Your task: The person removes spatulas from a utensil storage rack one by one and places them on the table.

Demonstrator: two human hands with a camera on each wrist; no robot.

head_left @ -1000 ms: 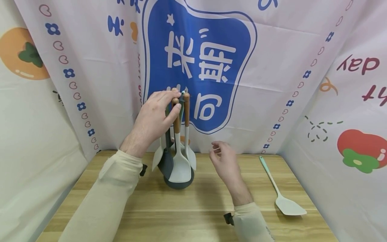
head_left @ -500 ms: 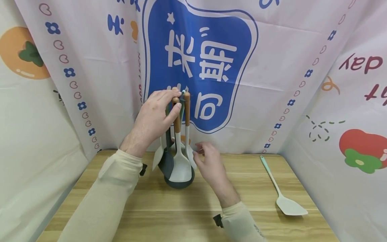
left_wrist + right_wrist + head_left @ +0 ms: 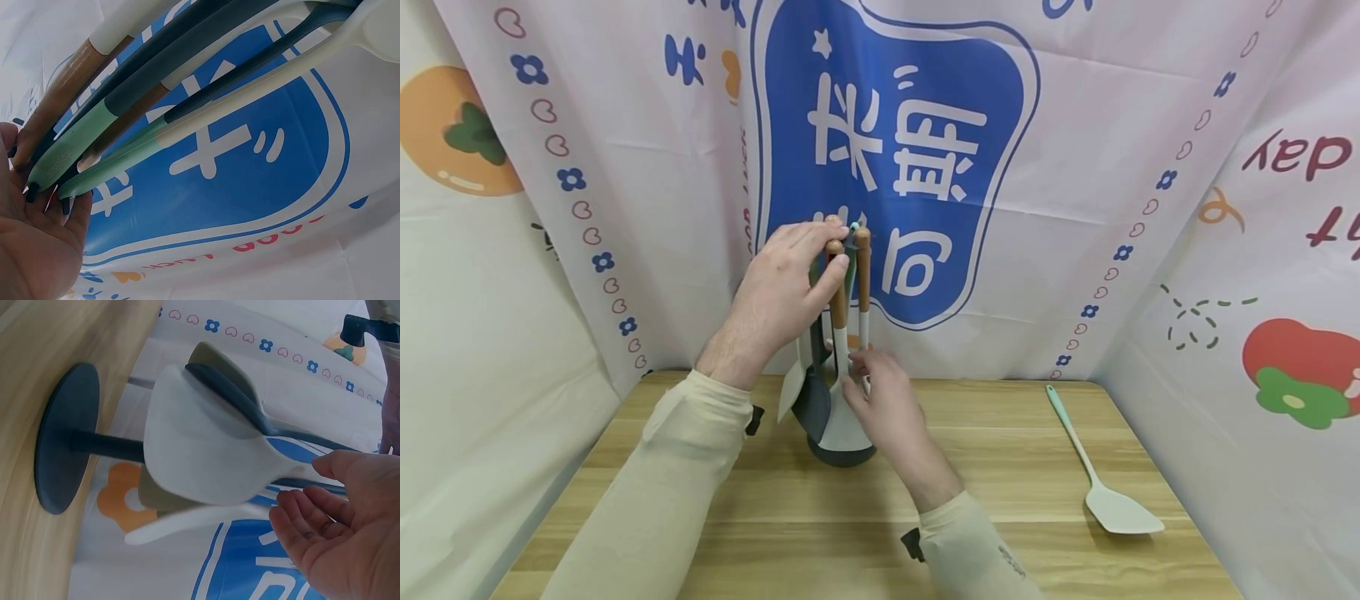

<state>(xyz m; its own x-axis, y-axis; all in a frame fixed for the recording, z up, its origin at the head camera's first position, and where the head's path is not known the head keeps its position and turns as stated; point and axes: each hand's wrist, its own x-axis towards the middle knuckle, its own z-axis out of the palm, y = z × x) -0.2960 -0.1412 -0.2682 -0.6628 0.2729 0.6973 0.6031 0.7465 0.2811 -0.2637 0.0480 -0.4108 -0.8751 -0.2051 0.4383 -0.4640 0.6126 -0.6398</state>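
Note:
A dark utensil stand (image 3: 65,437) with a round base carries several hanging kitchen tools with wooden or mint handles. My left hand (image 3: 782,287) grips the stand's top, its fingers and thumb around the hooks and handle ends (image 3: 70,156). At the front hangs a white spatula (image 3: 844,425) with a wooden handle. My right hand (image 3: 887,400) reaches in beside its neck, thumb and fingers apart in the right wrist view. Behind that hand, most of another white-shafted tool (image 3: 864,329) is hidden. A dark ladle (image 3: 812,404) hangs left of the spatula.
A spatula with a mint handle (image 3: 1118,510) lies on the right of the wooden table (image 3: 1000,467). Printed cloth (image 3: 1000,275) hangs right behind the stand, with more cloth at both sides.
My right hand has moved left from beside the stand to the white spatula's neck, covering part of the tools. My left hand has stayed at the top of the stand.

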